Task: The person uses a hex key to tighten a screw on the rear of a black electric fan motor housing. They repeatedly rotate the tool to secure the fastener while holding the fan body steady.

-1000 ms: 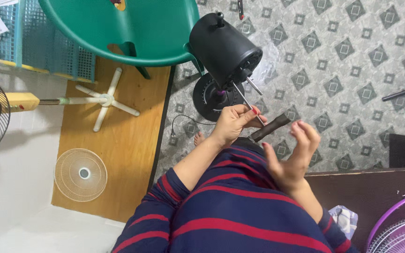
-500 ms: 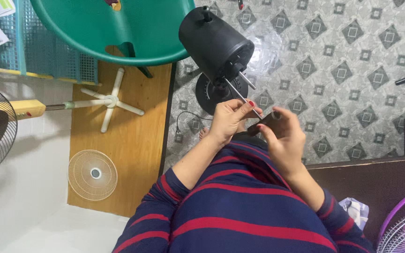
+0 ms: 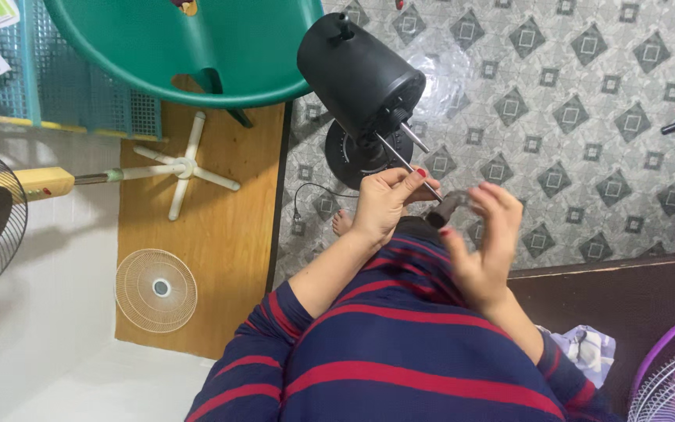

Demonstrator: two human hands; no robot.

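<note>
Head view, left hand: our left hand [image 3: 384,205] sits at the centre of the frame, fingers curled shut around a thin metal rod [image 3: 409,166], pinching it near its lower end so that it stays lined up.
Head view, right hand: our right hand [image 3: 484,244] is right of centre, fingers half spread and blurred; it seems to grip a dark screwdriver handle [image 3: 445,209] between thumb and fingertips, though we cannot tell how firmly.
Rod: it runs slantwise from the motor down to our hands, so the left hand looks to be steadying what the right turns.
Motor: the black fan motor [image 3: 359,74] stands at top centre, tipped over its round base [image 3: 361,152], its front shaft pointing towards us, which puts the front within reach.
Surroundings: a green chair [image 3: 197,47] fills the upper left, a white blade hub [image 3: 185,166] and a cream grille [image 3: 156,289] lie on the wooden board [image 3: 220,258] at left, and a purple fan guard [image 3: 669,367] shows at the lower right.
Hidden: the rod's tip and where it joins the handle are covered by our fingers.
Cut off: the dark fan at the left edge and the purple guard are only partly in frame.
Unclear: motion blur hides the right fingertips.
</note>
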